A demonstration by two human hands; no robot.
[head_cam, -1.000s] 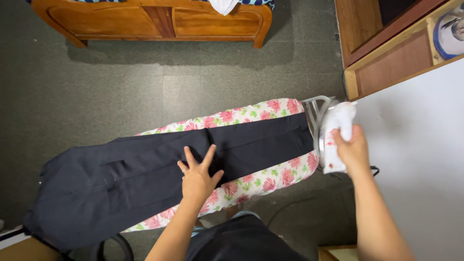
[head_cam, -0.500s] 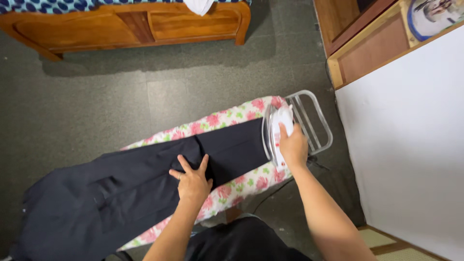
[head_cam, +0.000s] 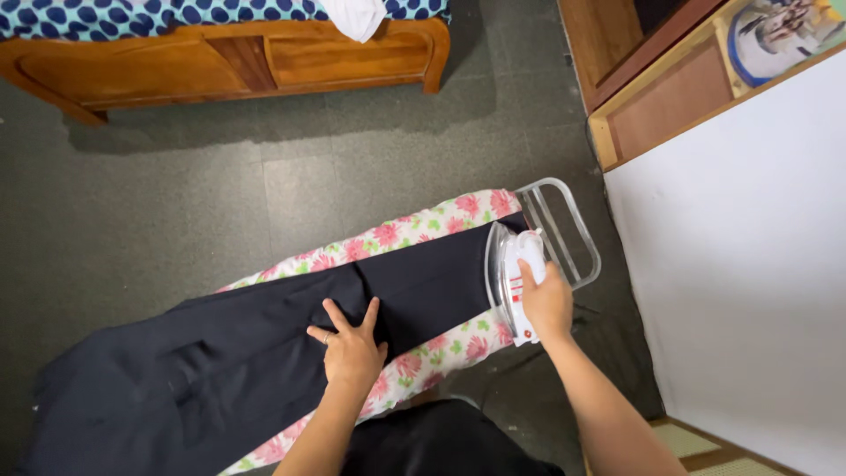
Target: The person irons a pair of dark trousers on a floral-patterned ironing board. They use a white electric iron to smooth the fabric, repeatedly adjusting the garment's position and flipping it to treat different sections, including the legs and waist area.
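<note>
Right now the right hand [head_cam: 546, 304] wraps its grip around the handle of a white iron [head_cam: 513, 278], which sits sole-down on the far right end of dark trousers [head_cam: 264, 353] spread along a floral ironing board [head_cam: 414, 231]. The trousers' long axis follows the board, slanting from the lower left, where the waist part spills off the board's end, up to the right, where the leg end lies under the iron. The iron itself lies crosswise to that axis, so the whole length of unpressed cloth lies to its left. The left hand [head_cam: 351, 348] rests flat on the cloth near the middle of the board, fingers spread wide and holding nothing, palm pressing the fabric beside a lengthwise fold; it is the hand nearer the bulk of the garment, well apart from the iron. Just beyond the iron, a wire iron rest [head_cam: 564, 231] juts from the board's right end, with nothing on it. A wooden bed frame [head_cam: 220, 62] stands across the dark floor [head_cam: 220, 194], and a wooden shelf unit [head_cam: 670, 97] stands at upper right; what it holds is too blurred to tell.
</note>
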